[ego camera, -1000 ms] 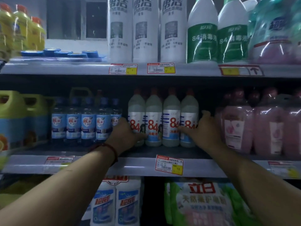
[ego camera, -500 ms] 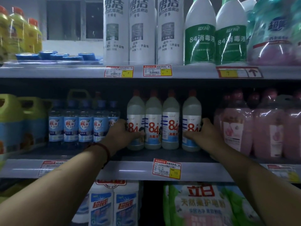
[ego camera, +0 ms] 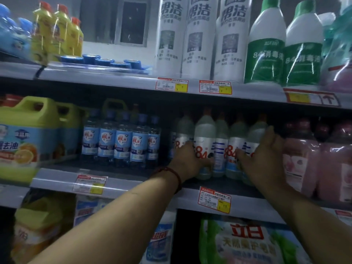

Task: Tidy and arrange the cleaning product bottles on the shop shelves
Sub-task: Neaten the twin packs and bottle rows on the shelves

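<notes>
Closing in on the 84 bottles (ego camera: 206,134) from both sides, midway along the middle shelf (ego camera: 57,179).

Far left on that shelf, green jugs (ego camera: 28,128) with orange-fruit labels; just beside them, a tight block of small blue-labelled bottles (ego camera: 123,143). Next, past a dark gap, the white 84 bottles, upright and touching in a row near the shelf's front edge, above a red and yellow price tag (ego camera: 214,200). Left hand (ego camera: 188,161), red bracelet (ego camera: 176,175) at the wrist, wrapped round the lower part of the bottles at the row's left end, thumb across the front. Right hand (ego camera: 266,157) spread wide, thumb up, fingers laid flat across the labels at the right end, pressing on them. Just beside to the right, pink bottles (ego camera: 304,155). Blurred throughout.
</notes>
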The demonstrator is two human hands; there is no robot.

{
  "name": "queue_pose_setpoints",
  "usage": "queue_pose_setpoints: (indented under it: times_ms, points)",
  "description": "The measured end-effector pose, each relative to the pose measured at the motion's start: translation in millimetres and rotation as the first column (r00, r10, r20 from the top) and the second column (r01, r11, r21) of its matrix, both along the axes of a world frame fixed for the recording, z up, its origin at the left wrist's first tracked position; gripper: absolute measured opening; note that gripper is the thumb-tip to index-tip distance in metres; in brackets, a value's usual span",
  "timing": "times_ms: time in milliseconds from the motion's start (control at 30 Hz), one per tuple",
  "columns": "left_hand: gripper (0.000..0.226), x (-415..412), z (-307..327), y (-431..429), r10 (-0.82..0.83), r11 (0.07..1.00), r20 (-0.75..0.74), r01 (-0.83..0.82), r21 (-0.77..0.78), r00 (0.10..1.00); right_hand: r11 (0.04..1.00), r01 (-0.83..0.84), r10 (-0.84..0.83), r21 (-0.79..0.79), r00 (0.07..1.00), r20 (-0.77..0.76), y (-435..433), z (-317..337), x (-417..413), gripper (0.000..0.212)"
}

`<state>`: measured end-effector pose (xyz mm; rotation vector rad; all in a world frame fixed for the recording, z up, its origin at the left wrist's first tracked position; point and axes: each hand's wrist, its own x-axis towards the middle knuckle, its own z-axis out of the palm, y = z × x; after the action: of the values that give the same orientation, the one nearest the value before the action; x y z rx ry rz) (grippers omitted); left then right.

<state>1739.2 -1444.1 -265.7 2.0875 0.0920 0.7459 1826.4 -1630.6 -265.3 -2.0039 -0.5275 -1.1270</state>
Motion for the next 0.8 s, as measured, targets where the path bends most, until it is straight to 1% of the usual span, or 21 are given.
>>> queue_pose_setpoints:
  times_ms: [67, 100, 167, 200, 233, 267, 300, 333, 367, 400, 433, 500, 533, 600, 633, 700, 767, 800]
  points:
    - [0.059, 7, -2, -7, 0.007, 0.999, 0.022, -0.008, 0.043, 1.000, 0.996, 0.058, -0.052, -0.070, 0.995, 0.082, 3, 1, -9, 0.095]
    - [0.066, 10, -2, -7, 0.005, 0.997, 0.009, -0.005, 0.083, 1.000, 0.988, 0.100, -0.088, -0.114, 0.991, 0.099, 3, 1, -12, 0.092]
    - [0.069, 7, 1, -3, -0.019, 0.984, -0.084, 0.033, 0.175, 0.996, 0.976, 0.139, -0.112, -0.168, 0.981, 0.160, 5, 3, -20, 0.083]
    - [0.063, 5, 2, 2, -0.028, 0.977, -0.145, 0.057, 0.203, 0.989, 0.973, 0.132, -0.090, -0.187, 0.972, 0.216, 6, 5, -24, 0.076]
    - [0.052, 4, 3, 10, -0.001, 0.973, -0.176, 0.042, 0.229, 0.984, 0.970, 0.117, -0.055, -0.213, 0.960, 0.275, 8, 7, -28, 0.068]
    - [0.040, 3, 4, 18, 0.065, 0.971, -0.163, -0.025, 0.240, 0.985, 0.964, 0.094, -0.009, -0.250, 0.947, 0.321, 10, 8, -31, 0.060]
    - [0.034, 2, 5, 26, 0.153, 0.963, -0.116, -0.122, 0.240, 0.981, 0.959, 0.051, 0.048, -0.280, 0.941, 0.334, 13, 9, -34, 0.052]
    - [0.039, 4, 6, 35, 0.245, 0.948, -0.075, -0.223, 0.228, 0.967, 0.957, -0.013, 0.107, -0.290, 0.945, 0.310, 17, 9, -35, 0.045]
    - [0.052, 5, 7, 41, 0.316, 0.929, -0.067, -0.294, 0.226, 0.946, 0.956, -0.088, 0.163, -0.278, 0.952, 0.258, 22, 8, -35, 0.040]
    - [0.064, 8, 7, 44, 0.357, 0.917, -0.100, -0.328, 0.225, 0.929, 0.955, -0.158, 0.211, -0.252, 0.957, 0.198, 27, 6, -34, 0.036]
    - [0.073, 11, 8, 44, 0.362, 0.918, -0.136, -0.327, 0.224, 0.922, 0.952, -0.209, 0.244, -0.222, 0.959, 0.144, 32, 4, -32, 0.033]
    - [0.080, 22, 9, 43, 0.331, 0.931, -0.150, -0.298, 0.209, 0.931, 0.945, -0.267, 0.281, -0.187, 0.958, 0.056, 39, -2, -27, 0.026]
    - [0.079, 28, 9, 42, 0.336, 0.928, -0.139, -0.303, 0.216, 0.931, 0.939, -0.296, 0.304, -0.174, 0.953, 0.015, 41, -4, -25, 0.024]
    - [0.067, 36, 9, 45, 0.385, 0.905, -0.113, -0.351, 0.241, 0.916, 0.925, -0.343, 0.343, -0.162, 0.939, -0.033, 42, -7, -21, 0.021]
    - [0.060, 39, 8, 48, 0.412, 0.894, -0.108, -0.378, 0.241, 0.905, 0.921, -0.354, 0.353, -0.159, 0.935, -0.038, 42, -8, -19, 0.020]
    - [0.046, 44, 6, 58, 0.447, 0.883, -0.146, -0.409, 0.231, 0.883, 0.922, -0.354, 0.352, -0.155, 0.935, -0.036, 42, -8, -17, 0.020]
    - [0.038, 52, 5, 68, 0.413, 0.904, -0.201, -0.373, 0.207, 0.888, 0.924, -0.347, 0.345, -0.160, 0.938, -0.042, 44, -10, -16, 0.022]
    - [0.039, 55, 5, 72, 0.371, 0.924, -0.224, -0.336, 0.180, 0.901, 0.924, -0.345, 0.342, -0.165, 0.938, -0.049, 45, -11, -16, 0.024]
